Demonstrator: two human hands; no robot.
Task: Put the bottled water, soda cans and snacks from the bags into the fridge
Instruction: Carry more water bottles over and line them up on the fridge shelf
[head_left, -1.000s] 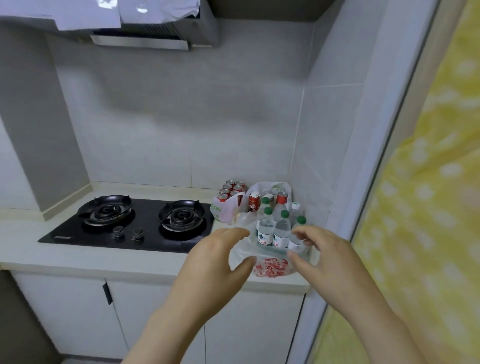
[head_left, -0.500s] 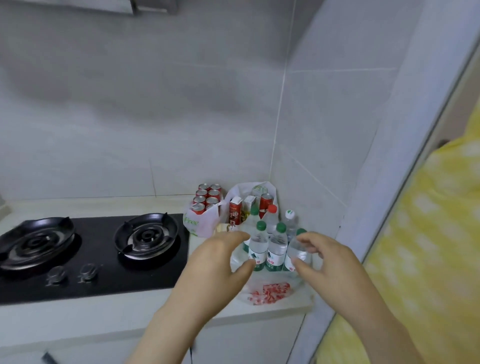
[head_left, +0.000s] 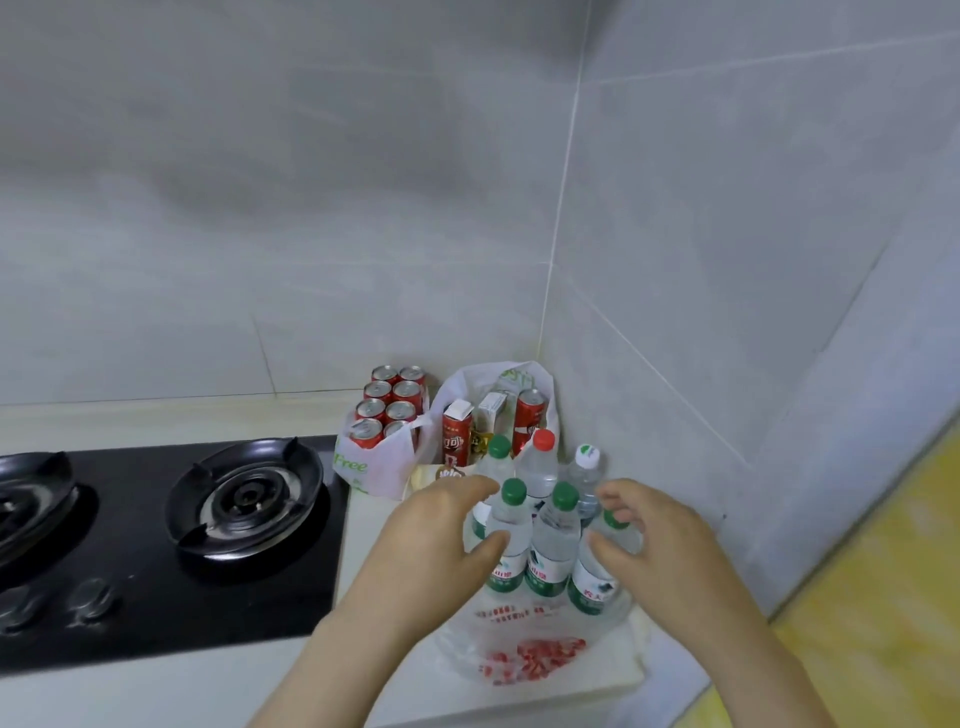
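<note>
Compared with half a second before, the right rear corner of the bench (head_left: 182, 423) was seen from nearer, and less of the black glass hob (head_left: 156, 597) was left in view. Both hands had been brought closer to the water bottles (head_left: 553, 545).

The left hand (head_left: 441, 545) was held at the left of the cluster and the right hand (head_left: 660, 545) at its right. On each, fingers and thumb were curved and spread apart, and nothing was gripped. Whether the left thumb touched the front bottle could not be told.

Six bottles of clear ribbed plastic were counted, upright in two rows inside a thin clear bag (head_left: 524, 660) printed in red, near the bench's right front edge. Four caps were green, one red and one white; the front right cap was partly hidden by the right fingers.

Behind them, by the hob's rear right corner, eight soda cans (head_left: 387, 410) with silvery round tops were packed in two rows in a white bag (head_left: 363, 467) lettered in green. In the corner itself, a second white bag (head_left: 511, 371) held a red carton (head_left: 457, 431), a pale carton (head_left: 491, 410) and a red can (head_left: 530, 415), all upright. Glossy grey tiles covered the wall (head_left: 311, 208).
</note>
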